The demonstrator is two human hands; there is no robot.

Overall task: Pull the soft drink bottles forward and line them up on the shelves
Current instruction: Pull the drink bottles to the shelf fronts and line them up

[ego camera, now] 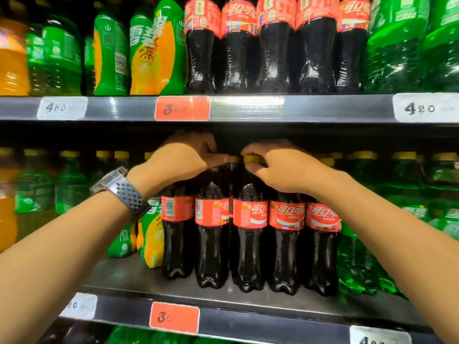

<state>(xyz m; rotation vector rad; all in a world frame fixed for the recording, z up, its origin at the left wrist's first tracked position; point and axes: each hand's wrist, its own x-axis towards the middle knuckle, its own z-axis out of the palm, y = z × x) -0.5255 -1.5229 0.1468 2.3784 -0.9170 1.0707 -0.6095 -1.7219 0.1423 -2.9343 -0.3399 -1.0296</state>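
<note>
On the dark shop shelf (119,274), tall red-labelled yellow-capped dark cola bottles (249,219) are packed under both hands, one cap (250,158) pinched by the right hand (280,167), left hand (183,160) curled, grip untellable; cap-high pulls could tip them forward.

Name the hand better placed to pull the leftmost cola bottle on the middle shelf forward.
Left. The left hand is right above the leftmost cola bottle; the right hand pinches a yellow cap farther right.
</note>
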